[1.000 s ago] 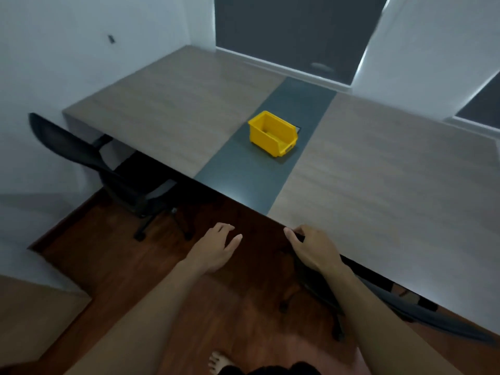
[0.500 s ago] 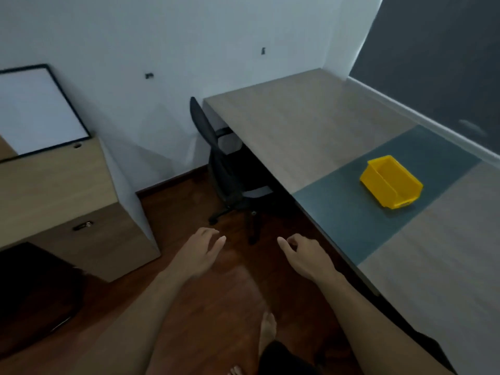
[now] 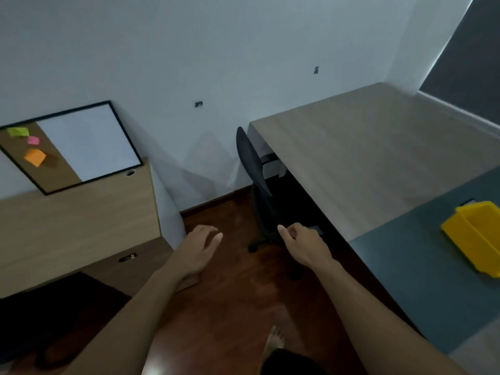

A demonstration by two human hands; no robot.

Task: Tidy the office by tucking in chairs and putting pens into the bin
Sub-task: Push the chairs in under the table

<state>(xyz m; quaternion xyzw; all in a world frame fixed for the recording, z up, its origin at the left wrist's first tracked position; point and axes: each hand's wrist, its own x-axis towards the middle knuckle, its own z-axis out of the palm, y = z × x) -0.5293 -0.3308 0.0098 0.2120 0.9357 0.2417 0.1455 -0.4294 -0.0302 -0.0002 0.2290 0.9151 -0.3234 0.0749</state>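
Note:
A black office chair [image 3: 255, 182] stands at the long wooden desk [image 3: 359, 158], its seat partly under the top and its back sticking out toward the wall. A yellow bin [image 3: 476, 234] sits on the desk's grey centre strip at the far right. My left hand [image 3: 198, 249] hovers open over the floor, holding nothing. My right hand [image 3: 303, 244] reaches toward the chair, a little short of it, fingers loosely curled and empty. No pens are in view.
A low wooden cabinet [image 3: 78, 228] stands at the left with a framed whiteboard and corkboard [image 3: 73, 144] leaning on it, sticky notes pinned. Dark wood floor [image 3: 232, 301] runs between cabinet and desk. My bare foot [image 3: 273, 342] shows at the bottom.
My view has swung left, from the chair by my right hand toward the far chair. My right hand let go of the first chair's back; both hands now reach forward.

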